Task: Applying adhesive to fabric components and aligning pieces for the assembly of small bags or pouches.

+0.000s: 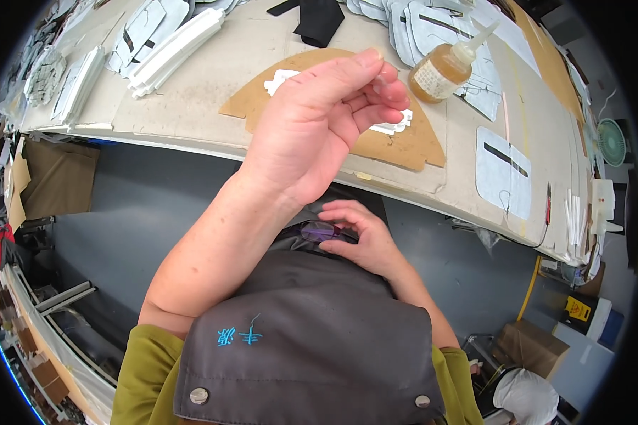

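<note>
Fingertips (390, 91) gathered above a cardboard sheet

Handling of small parts appears to be the step in hand: the left hand (337, 99) is held up over a fan-shaped cardboard sheet (404, 151) at the near edge of the bench (163, 115). White notched pieces lie on that sheet, one (279, 78) showing to the left of the hand and another (398, 125) to its right; the hand hides what lies between. A next touch on them would, I judge, call for lowering the left hand while keeping clear of the amber glue bottle (439, 74), which stands upright just beyond the fingers.

The left grip is narrow — thumb tip close to the index finger, the other fingers curled beneath. Whether something fine is pinched there I cannot tell. The right hand (367, 241) is low, between the bench edge and the dark apron (319, 304), its thumb and fingers apart in a loose curve beside purple-tinted eyeglasses (320, 230) — whether it touches them is unclear.

Farther right on the bench lies a pale fabric panel (500, 188) with a black slanting strip; a bundle of white strips (177, 53) rests well to the left.
</note>
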{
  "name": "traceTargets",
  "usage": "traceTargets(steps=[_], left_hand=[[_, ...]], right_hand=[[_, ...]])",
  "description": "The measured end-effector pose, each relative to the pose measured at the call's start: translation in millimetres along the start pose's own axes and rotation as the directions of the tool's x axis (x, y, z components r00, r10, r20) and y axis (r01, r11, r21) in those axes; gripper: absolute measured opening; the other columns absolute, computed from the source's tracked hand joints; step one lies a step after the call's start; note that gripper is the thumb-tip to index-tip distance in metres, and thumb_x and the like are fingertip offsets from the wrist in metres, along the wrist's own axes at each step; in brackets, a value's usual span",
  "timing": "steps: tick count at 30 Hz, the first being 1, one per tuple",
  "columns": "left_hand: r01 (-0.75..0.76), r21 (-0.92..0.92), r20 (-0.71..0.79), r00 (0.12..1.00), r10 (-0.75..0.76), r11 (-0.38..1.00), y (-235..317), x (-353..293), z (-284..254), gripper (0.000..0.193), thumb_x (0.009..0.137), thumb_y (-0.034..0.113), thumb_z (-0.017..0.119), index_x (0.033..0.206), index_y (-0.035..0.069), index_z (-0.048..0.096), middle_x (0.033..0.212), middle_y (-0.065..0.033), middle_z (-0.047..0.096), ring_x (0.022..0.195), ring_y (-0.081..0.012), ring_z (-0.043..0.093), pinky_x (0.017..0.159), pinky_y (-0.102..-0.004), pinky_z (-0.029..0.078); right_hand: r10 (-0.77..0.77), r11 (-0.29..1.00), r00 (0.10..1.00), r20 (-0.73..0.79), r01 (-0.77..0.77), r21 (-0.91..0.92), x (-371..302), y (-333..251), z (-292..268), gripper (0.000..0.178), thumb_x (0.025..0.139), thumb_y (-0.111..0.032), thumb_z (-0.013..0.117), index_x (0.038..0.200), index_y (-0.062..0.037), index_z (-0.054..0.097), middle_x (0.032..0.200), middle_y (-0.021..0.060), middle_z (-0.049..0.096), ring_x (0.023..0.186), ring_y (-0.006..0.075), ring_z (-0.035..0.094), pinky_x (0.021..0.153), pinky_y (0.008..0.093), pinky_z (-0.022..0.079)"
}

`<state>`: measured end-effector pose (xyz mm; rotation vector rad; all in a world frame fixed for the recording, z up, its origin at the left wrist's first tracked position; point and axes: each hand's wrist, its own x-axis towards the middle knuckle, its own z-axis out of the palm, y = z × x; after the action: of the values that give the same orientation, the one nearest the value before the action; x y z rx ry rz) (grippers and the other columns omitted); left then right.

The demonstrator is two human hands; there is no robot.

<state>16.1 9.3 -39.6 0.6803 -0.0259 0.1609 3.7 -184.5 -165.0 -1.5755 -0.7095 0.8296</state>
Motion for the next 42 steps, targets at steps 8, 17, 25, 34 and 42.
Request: traceTargets(steps=[8,17,25,34,42], left_hand=[[-0.007,0.020,-0.022,1.000,0.007,1.000,3,-3,-3,0.022,0.099,0.025,0.059,0.098,0.003,0.064,0.093,-0.0071,0.065,0.094,-0.0190,0.064,0.086,-0.0322,0.053],[-0.012,0.021,-0.037,0.999,0.012,1.000,2,-7,-8,0.022,0.097,0.026,0.061,0.098,0.004,0.064,0.093,-0.0064,0.065,0.093,-0.0181,0.063,0.086,-0.0327,0.052],[-0.012,-0.006,-0.044,0.999,0.012,1.000,2,-5,-15,0.021,0.096,0.025,0.062,0.097,0.004,0.065,0.093,-0.0064,0.065,0.094,-0.0185,0.063,0.087,-0.0333,0.052],[-0.040,-0.061,-0.072,0.997,0.035,0.997,11,3,-26,0.018,0.098,0.022,0.061,0.097,0.005,0.063,0.092,-0.0066,0.065,0.093,-0.0195,0.063,0.086,-0.0330,0.053],[0.031,-0.382,-0.194,0.975,-0.112,0.924,3,8,-44,0.014,0.097,0.019,0.062,0.094,0.005,0.063,0.089,-0.0068,0.067,0.090,-0.0221,0.064,0.084,-0.0325,0.055]], right_hand=[[-0.066,0.973,0.998,-0.003,0.064,-0.222,-1,-13,4,0.033,0.077,-0.006,0.080,0.109,-0.0039,0.069,0.095,0.0099,0.070,0.084,0.0217,0.067,0.080,0.0313,0.053],[-0.105,0.994,0.986,0.126,0.108,-0.011,8,-17,15,0.035,0.081,0.002,0.074,0.115,-0.0003,0.066,0.109,0.0099,0.067,0.098,0.0186,0.065,0.089,0.0310,0.053],[-0.132,0.961,0.978,0.162,0.166,-0.220,26,-18,22,0.035,0.076,-0.002,0.076,0.109,-0.0051,0.066,0.096,0.0076,0.066,0.089,0.0246,0.063,0.082,0.0359,0.052],[-0.388,0.921,0.918,-0.087,0.384,-0.058,34,-56,5,0.034,0.087,0.003,0.065,0.122,0.0009,0.064,0.089,0.0102,0.065,0.086,0.0191,0.064,0.081,0.0294,0.051],[0.116,0.974,0.992,0.044,-0.123,0.191,9,-76,-17,0.034,0.100,-0.011,0.057,0.132,-0.0013,0.057,0.083,0.0002,0.060,0.075,0.0069,0.056,0.072,0.0237,0.048]])
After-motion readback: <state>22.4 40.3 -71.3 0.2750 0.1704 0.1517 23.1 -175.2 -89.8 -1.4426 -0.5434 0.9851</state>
